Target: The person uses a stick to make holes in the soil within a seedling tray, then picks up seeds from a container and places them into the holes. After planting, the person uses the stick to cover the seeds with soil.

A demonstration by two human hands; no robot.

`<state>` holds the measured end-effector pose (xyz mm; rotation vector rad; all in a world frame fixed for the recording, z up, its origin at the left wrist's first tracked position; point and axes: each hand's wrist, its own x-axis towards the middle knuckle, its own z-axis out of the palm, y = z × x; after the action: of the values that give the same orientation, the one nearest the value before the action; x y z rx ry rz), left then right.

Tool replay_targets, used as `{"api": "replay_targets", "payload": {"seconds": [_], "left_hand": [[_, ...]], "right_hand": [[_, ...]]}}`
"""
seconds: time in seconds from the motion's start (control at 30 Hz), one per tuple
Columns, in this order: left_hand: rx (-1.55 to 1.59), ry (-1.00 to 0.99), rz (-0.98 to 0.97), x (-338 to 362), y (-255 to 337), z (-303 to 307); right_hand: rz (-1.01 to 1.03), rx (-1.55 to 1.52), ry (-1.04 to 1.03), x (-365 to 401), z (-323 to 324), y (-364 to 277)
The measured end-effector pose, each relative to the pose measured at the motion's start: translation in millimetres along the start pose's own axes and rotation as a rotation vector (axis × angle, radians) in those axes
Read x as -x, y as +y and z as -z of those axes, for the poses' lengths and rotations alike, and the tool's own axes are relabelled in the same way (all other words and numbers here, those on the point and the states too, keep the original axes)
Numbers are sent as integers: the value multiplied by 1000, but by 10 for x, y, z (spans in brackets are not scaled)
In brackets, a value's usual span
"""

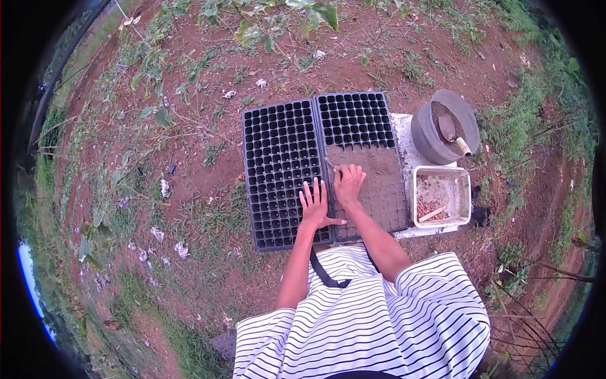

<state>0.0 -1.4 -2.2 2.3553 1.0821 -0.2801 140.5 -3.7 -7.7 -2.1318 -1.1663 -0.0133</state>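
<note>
Two black seedling trays lie side by side. The left tray (278, 170) has bare cells. Brown soil (379, 174) covers the nearer part of the right tray (355, 120), while its far cells show dark and unfilled. My left hand (315, 207) is open, fingers spread over the right edge of the left tray, thumb reaching onto the right tray. My right hand (349, 186) is bent over the soil near the right tray's left edge, its fingers curled together. A small thin thing may be at its fingertips; I cannot make out what.
A grey bucket (424, 136) holds soil and a trowel (448, 127). Nearer stands a cream plastic basket (468, 197) with small reddish seeds or pellets and a pale stick (433, 213). White sheeting (404, 136) lies under them. Leafy plants (284, 25) grow beyond the trays.
</note>
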Motion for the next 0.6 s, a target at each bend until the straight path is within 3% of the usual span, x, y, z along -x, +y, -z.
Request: {"api": "replay_targets", "payload": {"seconds": [0.1,0.23,0.33,0.5,0.57,0.6], "left_hand": [[-4,-16,8,-11,6,22],[-25,-17,13,-32,19,12],[-33,-8,11,-6,0,-19],[-7,-21,9,8,46,86],[-6,-19,6,13,40,77],[-3,-16,0,8,41,78]], "right_hand": [[-70,59,56,-120,-79,-49],[9,27,11,-96,-81,-72],[-100,75,-9,-118,-100,-103],[-157,-40,147,-550,-52,-15],[-197,-22,112,-740,-53,97],[-117,-34,46,-834,-71,160]]}}
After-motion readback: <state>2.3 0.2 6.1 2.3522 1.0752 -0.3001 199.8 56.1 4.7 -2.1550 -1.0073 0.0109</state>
